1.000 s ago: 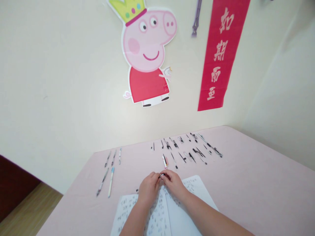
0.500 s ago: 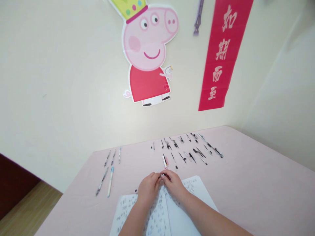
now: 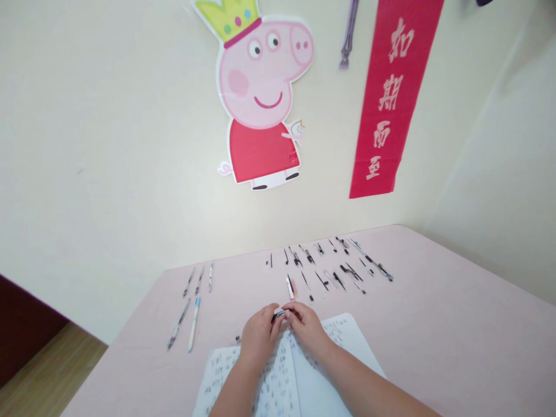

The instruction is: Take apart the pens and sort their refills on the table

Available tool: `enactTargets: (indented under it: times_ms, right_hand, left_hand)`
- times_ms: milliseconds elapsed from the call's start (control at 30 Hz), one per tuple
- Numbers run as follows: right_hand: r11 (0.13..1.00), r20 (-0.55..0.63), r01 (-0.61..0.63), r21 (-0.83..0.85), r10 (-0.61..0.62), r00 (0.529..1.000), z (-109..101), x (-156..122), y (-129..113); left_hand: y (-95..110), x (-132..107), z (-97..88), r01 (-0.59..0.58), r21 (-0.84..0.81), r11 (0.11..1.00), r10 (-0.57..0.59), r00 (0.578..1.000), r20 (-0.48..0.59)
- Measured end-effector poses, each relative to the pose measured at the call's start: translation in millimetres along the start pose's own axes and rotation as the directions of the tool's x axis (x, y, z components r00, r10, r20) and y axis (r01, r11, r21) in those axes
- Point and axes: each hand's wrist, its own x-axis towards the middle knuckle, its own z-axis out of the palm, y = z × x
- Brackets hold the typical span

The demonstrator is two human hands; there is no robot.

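Observation:
My left hand (image 3: 259, 335) and my right hand (image 3: 307, 327) meet over the top edge of an open notebook (image 3: 286, 379) with handwriting on its pages. Both hands pinch a small dark pen part (image 3: 280, 314) between their fingertips, left hand on its left end, right hand on its right end. The part is partly hidden by the fingers. A tiny dark piece (image 3: 237, 337) lies on the table just left of my left hand.
The pink table (image 3: 434, 336) stands against a cream wall. Several whole pens (image 3: 193, 315) lie at the left. A spread of several pen parts (image 3: 334, 266) and a white-and-pink pen (image 3: 290, 286) lie beyond my hands. A cartoon pig sticker (image 3: 260, 98) and red banner (image 3: 386, 98) hang above.
The dark pen part now shows more between my fingertips, and my hands have shifted very slightly. Everything on the table stays where it was.

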Motion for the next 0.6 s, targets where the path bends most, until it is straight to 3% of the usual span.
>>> enactTargets:
  times_ms: [233,400,467,600]
  right_hand:
    - [0.997,-0.117,-0.044,0.056,0.051,0.992,-2.1,2.2,1.9]
    - [0.996,-0.128,-0.052,0.078,0.062,0.990,-2.9,2.4,1.9]
    - [0.999,-0.107,-0.029,0.033,0.032,0.994,-3.2,1.3,0.8]
    - [0.977,-0.024,0.044,-0.210,-0.050,0.998,-3.2,-3.7,-3.7]
  left_hand:
    - [-7.3,1.1,2.4,0.019,0.025,0.999,-0.017,0.998,-0.066]
    - [-10.1,1.8,0.3,0.116,0.059,0.992,-0.105,0.981,-0.165]
    - [-10.3,2.1,-0.2,0.140,0.062,0.988,-0.126,0.973,-0.191]
    - [-10.0,3.2,0.3,0.122,0.051,0.991,-0.108,0.969,-0.224]
